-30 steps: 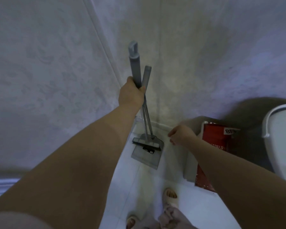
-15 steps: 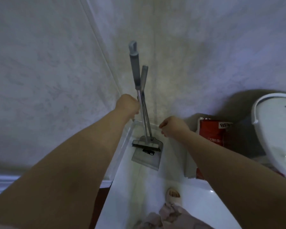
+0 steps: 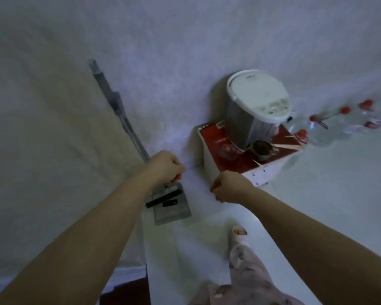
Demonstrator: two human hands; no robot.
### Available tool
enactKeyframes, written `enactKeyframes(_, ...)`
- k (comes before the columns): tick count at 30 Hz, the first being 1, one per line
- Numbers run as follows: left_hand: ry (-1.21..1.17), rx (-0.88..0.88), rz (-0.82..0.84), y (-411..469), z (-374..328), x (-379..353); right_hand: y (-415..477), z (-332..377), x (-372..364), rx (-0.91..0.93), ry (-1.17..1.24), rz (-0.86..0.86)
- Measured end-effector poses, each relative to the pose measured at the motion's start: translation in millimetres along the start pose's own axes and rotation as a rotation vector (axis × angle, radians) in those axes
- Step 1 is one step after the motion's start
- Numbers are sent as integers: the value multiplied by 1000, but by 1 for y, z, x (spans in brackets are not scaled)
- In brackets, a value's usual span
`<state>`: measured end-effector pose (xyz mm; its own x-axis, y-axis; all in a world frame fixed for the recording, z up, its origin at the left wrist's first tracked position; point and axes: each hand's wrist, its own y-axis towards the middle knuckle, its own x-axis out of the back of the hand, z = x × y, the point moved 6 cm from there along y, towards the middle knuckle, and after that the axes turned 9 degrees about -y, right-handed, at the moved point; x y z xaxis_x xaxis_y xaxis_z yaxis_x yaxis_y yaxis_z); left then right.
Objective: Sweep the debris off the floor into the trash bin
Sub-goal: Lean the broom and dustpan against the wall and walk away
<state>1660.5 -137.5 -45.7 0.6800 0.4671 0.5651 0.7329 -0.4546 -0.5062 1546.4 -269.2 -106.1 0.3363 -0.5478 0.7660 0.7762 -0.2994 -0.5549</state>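
A grey broom and dustpan set leans in the wall corner. Its two long handles (image 3: 110,95) run up to the left, and the grey dustpan (image 3: 174,213) with the black broom head (image 3: 161,200) rests on the white floor. My left hand (image 3: 163,166) is in front of the lower end of the handles with its fingers curled. Whether it grips a shaft is hidden. My right hand (image 3: 229,187) hangs to the right of the dustpan, loosely curled and holding nothing. No debris or trash bin can be made out.
A red-topped white box (image 3: 213,137) stands against the wall on the right. It carries a grey pot with a white lid (image 3: 257,95) and a brown cup (image 3: 262,148). Clear bottles with red caps (image 3: 348,119) lie further right. My slippered foot (image 3: 239,233) is on the floor.
My left hand let go of the upper handles and dropped to their lower end. My right hand sank a little. The view swung right, bringing the pot and bottles into sight.
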Motion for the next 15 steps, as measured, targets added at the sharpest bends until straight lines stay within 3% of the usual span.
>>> enactKeyframes(5,283,-192,293,-39,-63,-100,-88,-76,-11,-135,236,-45)
enactKeyframes(15,297,-457,592,-133,-184,-323,-288,-286,-38,-671,585,-433)
